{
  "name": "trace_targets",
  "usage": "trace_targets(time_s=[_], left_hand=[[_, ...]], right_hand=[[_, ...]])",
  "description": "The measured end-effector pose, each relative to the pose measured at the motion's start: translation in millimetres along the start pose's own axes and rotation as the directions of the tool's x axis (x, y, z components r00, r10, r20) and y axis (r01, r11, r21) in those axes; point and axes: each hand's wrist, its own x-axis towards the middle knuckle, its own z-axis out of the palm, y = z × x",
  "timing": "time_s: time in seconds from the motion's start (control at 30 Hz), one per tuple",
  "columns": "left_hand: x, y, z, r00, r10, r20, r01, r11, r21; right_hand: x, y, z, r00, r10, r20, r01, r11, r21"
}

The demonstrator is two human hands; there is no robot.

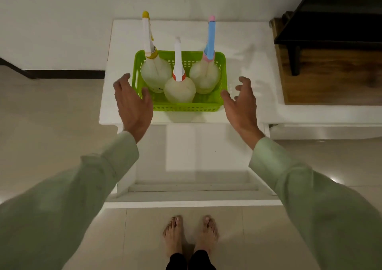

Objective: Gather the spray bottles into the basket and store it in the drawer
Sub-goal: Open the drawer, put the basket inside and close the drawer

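A green plastic basket [186, 106] stands on top of a white cabinet [244, 48]. Three clear spray bottles stand upright in it: one with a yellow and white head [155, 71] at the left, one with a white head and red collar [179, 89] in front, one with a blue and pink head [204, 77] at the right. My left hand [132, 102] is spread at the basket's left end, thumb touching or just short of the rim. My right hand [241, 102] is spread just off the right end. Below the top, a white drawer [192, 202] is pulled out.
A wooden shelf [330, 79] with a dark stand [330, 11] on it adjoins the cabinet at the right. My bare feet [190, 232] stand on the tiled floor just in front of the drawer's front panel. A white wall is behind the cabinet.
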Motion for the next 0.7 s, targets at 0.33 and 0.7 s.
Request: trace_targets(time_s=[0.33,0.7], left_hand=[[45.6,-4.1,-3.8,0.957,-0.228,0.178,0.217,0.973,0.078],[-12.3,-12.0,-37.4,0.979,-0.105,0.173,0.113,0.993,-0.035]], right_hand=[[36.0,-9.8,10.9,0.985,0.108,0.132,-0.100,0.993,-0.065],[-15.8,11.0,-27.2,0.994,0.018,0.108,-0.027,0.997,0.074]])
